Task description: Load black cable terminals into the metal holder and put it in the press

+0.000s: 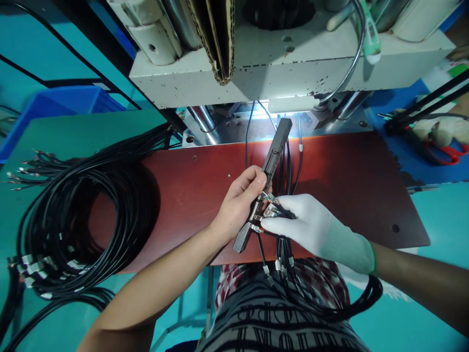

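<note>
My bare left hand (244, 195) grips a long dark metal bar (278, 142) with slots along it, held slantwise over the red-brown board. My right hand (311, 222), in a white glove with a pale green cuff, pinches several black cables (284, 211) close to their ends. Small metal connectors (270, 211) on those cable ends lie at the bar's lower half, touching it or nearly so; I cannot tell how far they are seated. More of the black cables (282, 249) hang from under the glove over the board's near edge and across my lap.
A large coil of black cables (128, 215) lies at the left. Beyond the red-brown board (205, 195) stands a white press (256, 73) with a lit gap and steel posts. Red-handled scissors (449, 154) lie at the right, and a blue bin (73, 102) stands far left.
</note>
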Demonstrator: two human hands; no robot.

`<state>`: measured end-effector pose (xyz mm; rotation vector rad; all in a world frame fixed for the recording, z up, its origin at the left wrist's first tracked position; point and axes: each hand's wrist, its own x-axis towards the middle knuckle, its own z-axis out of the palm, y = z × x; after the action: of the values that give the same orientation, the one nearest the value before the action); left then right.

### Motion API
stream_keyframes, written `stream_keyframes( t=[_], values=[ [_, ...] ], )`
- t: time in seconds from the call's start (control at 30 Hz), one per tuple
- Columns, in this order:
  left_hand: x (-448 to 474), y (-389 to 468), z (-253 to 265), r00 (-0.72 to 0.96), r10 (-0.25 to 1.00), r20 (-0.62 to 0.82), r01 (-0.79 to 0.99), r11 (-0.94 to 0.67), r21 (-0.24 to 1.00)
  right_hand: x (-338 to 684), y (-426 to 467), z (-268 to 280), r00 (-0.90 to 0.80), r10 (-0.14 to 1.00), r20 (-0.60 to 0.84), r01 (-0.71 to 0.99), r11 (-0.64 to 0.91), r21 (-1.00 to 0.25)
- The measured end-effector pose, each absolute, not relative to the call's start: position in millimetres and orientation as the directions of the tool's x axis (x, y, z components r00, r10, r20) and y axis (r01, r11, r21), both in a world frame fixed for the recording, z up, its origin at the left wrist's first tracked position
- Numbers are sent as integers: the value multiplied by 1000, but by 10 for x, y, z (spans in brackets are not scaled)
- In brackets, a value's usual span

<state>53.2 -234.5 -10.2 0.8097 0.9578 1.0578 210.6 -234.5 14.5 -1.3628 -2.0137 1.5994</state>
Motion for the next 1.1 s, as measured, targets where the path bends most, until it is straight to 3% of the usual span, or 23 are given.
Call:
stream_keyframes(
  t=[0.17,0.43,0.63,1.1],
  values=[
    [530,-2354,-121,169,959,-228,-300,271,915,2068,-2339,154,-522,771,-365,510,-61,-858],
    [567,-2373,-119,53,988,-147,-99,152,983,2020,-2339,62,-496,813,-304,509,-11,-861],
    [536,-2359,-117,137,968,-212,-220,238,946,2174,-2307,165,-594,729,-340,460,-39,-887],
    [526,-2351,-133,227,946,-229,-267,287,920,2294,-2274,243,-469,805,-364,544,-62,-837]
  ],
)
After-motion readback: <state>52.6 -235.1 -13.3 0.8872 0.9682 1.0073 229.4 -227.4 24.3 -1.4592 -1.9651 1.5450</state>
